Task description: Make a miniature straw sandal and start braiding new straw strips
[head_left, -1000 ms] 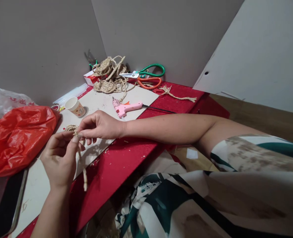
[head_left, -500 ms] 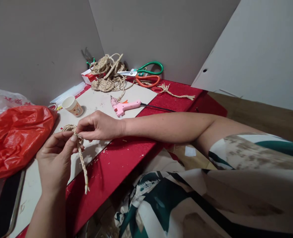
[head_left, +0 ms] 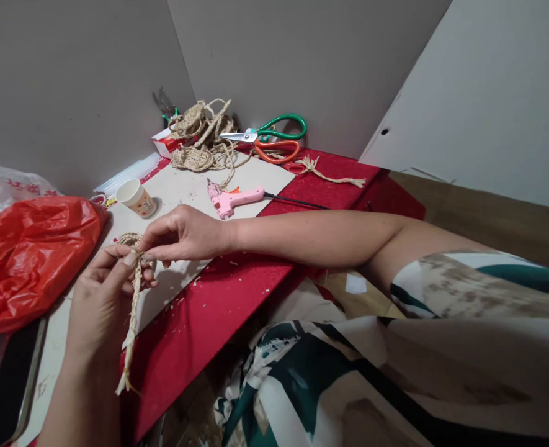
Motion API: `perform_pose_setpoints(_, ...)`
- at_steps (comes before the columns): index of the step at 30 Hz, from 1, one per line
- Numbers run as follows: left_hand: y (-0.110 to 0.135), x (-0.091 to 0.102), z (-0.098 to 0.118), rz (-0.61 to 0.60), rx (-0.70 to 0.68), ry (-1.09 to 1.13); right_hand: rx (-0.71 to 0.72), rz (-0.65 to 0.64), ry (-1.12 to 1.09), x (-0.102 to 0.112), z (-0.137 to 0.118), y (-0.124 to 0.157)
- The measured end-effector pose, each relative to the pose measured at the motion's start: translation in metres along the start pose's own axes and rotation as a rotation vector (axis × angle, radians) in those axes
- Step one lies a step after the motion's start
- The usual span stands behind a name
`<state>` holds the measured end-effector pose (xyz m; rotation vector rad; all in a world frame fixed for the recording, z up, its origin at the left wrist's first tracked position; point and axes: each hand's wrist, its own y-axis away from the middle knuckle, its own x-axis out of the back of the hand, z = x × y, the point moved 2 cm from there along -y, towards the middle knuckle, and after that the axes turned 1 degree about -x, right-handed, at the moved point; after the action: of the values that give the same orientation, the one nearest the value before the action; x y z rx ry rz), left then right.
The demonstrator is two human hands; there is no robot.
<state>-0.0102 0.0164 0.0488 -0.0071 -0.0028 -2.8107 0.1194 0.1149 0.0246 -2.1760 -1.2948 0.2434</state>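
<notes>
A braided straw cord is coiled at its upper end, and its loose tail hangs down past the table edge to a frayed tip. My left hand pinches the cord between thumb and fingers, just below the coil. From the right, my right hand meets it there, thumb and forefinger closed on the cord at the same spot. Fingers of both hands hide part of the coil. Behind my right hand lie a pink glue gun and a small paper cup tipped at an angle.
Several braided cord bundles are heaped at the back beside scissors with green and orange handles. A red plastic bag sits at left, above a dark phone-like slab. A grey board covers part of the red table.
The hanging tail of the cord has swung left and toward me. My left hand has turned slightly and shifted left, while my right hand has barely moved.
</notes>
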Motion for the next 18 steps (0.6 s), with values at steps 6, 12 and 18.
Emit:
perform_pose_setpoints(6,-0.006,0.012,-0.007,-0.037,-0.018,0.021,-0.013,0.019,0.047,0.000,-0.001,0.000)
perform_pose_setpoints(12,-0.012,0.013,-0.014,-0.077,-0.014,0.076,0.180,-0.109,0.542,0.004,-0.009,0.002)
perform_pose_setpoints(18,-0.013,0.013,-0.020,-0.107,0.044,-0.020,0.257,-0.235,0.827,0.005,-0.010,0.005)
